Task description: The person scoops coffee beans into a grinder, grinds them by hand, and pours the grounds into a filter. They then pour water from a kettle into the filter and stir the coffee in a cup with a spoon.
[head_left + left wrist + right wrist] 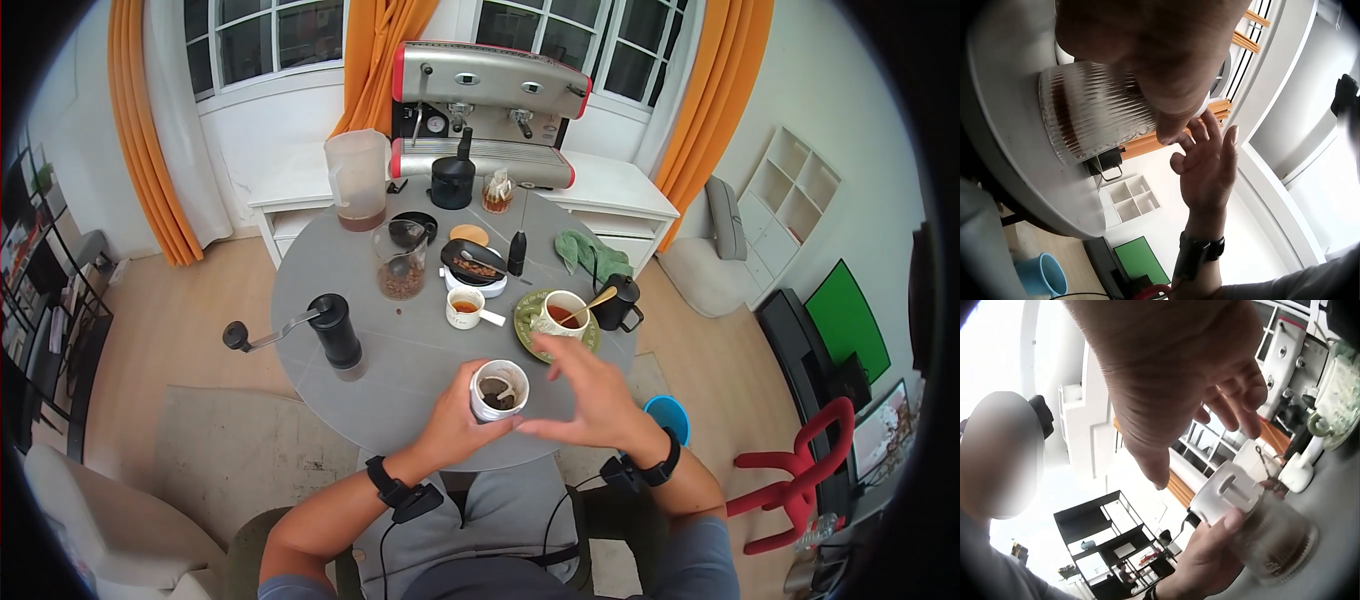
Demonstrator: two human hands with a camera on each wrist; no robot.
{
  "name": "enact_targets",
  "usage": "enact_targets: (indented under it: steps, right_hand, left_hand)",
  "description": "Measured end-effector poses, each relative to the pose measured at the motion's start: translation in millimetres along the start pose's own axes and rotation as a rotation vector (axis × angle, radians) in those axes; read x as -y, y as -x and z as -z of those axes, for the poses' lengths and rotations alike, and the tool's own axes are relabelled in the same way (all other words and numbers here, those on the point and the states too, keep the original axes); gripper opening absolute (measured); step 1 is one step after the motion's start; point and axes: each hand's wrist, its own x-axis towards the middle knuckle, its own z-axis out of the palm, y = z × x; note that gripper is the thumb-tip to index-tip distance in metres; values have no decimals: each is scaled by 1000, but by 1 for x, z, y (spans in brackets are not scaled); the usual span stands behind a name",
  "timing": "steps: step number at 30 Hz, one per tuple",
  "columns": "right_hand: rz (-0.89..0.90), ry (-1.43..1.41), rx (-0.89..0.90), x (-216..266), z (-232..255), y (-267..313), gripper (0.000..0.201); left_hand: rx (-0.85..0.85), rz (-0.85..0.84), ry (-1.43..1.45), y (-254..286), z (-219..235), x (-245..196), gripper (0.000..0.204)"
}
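At the table's near edge, the left hand (462,412) grips a ribbed clear glass (1094,115) with a white filter piece (500,388) on top; dark grounds show inside it. Brown liquid is visible low in the glass in the right wrist view. The right hand (592,398) is held just right of the glass, thumb and fingers spread apart, holding nothing. In the left wrist view the right hand (1207,169) is raised beyond the glass with loosely bent fingers.
Left on the table (420,375) stands a black hand grinder (336,330). Behind are a small white handled cup (464,312), a jar of beans (401,272), a scale (474,285) and a cup (562,312) with a spoon on a green saucer (527,322). A black pot (618,305) stands right.
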Motion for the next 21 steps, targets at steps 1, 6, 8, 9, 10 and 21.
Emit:
enact_targets:
  steps: [1,6,8,9,10,21]
  right_hand:
    - [131,96,-18,3,-10,-8,79]
    - [173,249,120,5,-26,-26,69]
    - [200,229,67,1,-28,-30,66]
    - [216,207,13,0,-29,-30,62]
    - [214,209,14,-1,-30,-30,62]
    - [218,158,115,-15,-41,-59,67]
  left_hand:
    - [5,-26,-5,0,0,1,77]
    - [30,1,-81,10,6,6,82]
    - [44,26,-148,12,7,8,83]
    - [40,25,-144,12,8,9,83]
    - [42,39,-146,12,8,9,83]
    - [-29,63,-161,-7,28,19,81]
